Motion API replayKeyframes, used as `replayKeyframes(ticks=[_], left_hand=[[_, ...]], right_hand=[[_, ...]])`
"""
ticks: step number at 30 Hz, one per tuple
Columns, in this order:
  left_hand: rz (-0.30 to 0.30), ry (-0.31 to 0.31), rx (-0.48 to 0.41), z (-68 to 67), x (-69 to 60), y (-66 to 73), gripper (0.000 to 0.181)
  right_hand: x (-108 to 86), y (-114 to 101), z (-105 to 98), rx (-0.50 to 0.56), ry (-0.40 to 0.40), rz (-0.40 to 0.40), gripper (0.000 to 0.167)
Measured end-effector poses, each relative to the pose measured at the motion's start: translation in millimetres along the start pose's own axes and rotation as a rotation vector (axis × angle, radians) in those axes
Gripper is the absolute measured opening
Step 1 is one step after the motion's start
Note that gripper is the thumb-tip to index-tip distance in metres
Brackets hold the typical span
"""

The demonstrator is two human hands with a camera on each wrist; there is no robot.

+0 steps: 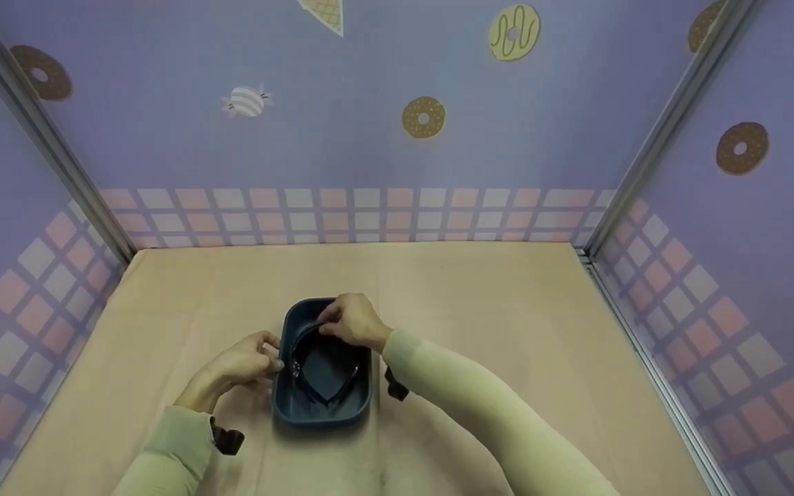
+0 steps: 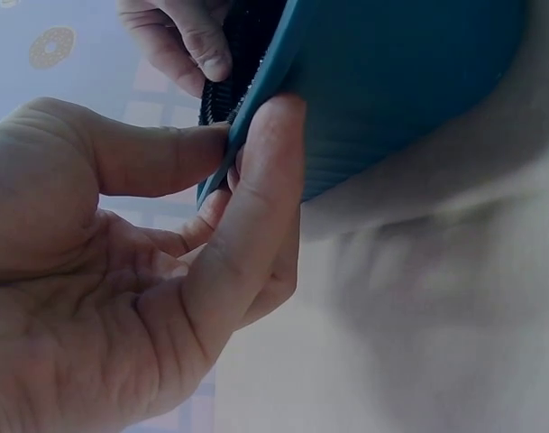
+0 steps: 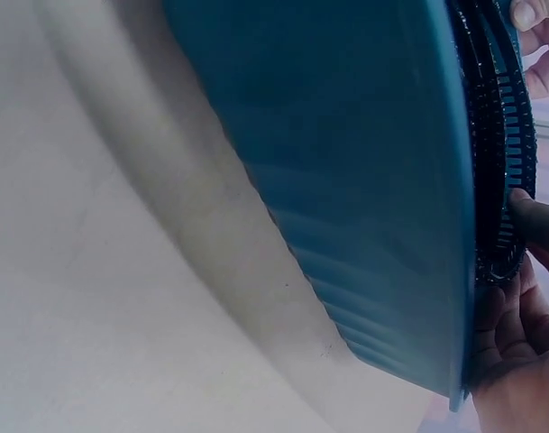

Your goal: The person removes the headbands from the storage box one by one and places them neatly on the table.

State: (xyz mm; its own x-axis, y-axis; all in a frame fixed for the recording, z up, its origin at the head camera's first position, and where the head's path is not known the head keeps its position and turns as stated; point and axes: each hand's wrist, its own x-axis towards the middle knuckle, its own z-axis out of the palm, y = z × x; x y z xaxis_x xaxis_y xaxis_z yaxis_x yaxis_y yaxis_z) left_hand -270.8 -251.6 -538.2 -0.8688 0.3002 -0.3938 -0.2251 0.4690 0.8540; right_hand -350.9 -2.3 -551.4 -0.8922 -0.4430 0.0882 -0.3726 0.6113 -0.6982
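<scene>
A dark teal rectangular tub (image 1: 322, 416) stands on the cloth. Inside it lies a black toothed headband (image 1: 295, 362) with a glittery edge, forming a pointed loop. My left hand (image 1: 249, 358) pinches the tub's left rim, thumb on the inner side and fingers outside, as the left wrist view shows. From the upper right, my right hand (image 1: 357, 320) reaches over the tub and pinches the far curve of the headband between thumb and fingers. In the right wrist view the headband (image 3: 483, 153) shows its comb teeth above the tub's wall (image 3: 346, 162).
A pale tan cloth (image 1: 480, 296) covers the tabletop. Purple walls (image 1: 342, 151) printed with sweets and a pink-and-white check enclose it at the back and sides. Metal posts (image 1: 666, 131) stand at the corners. A black wrist mount (image 1: 227, 439) hangs below the left sleeve.
</scene>
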Motion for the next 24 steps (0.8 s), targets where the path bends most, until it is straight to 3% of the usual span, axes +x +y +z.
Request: replayKeyframes(ticks=[12,24], left_hand=[[-0.009,0.001,-0.002,0.2,1.6,2.3,0.040],[-0.001,0.002,0.005,0.2,1.6,2.1,0.038]], right_hand=[[1.1,0.5,-4.7,0.111,-0.019,-0.017,0.012],[-0.3,0.2,-10.8,0.218,-0.040,0.042,0.014]])
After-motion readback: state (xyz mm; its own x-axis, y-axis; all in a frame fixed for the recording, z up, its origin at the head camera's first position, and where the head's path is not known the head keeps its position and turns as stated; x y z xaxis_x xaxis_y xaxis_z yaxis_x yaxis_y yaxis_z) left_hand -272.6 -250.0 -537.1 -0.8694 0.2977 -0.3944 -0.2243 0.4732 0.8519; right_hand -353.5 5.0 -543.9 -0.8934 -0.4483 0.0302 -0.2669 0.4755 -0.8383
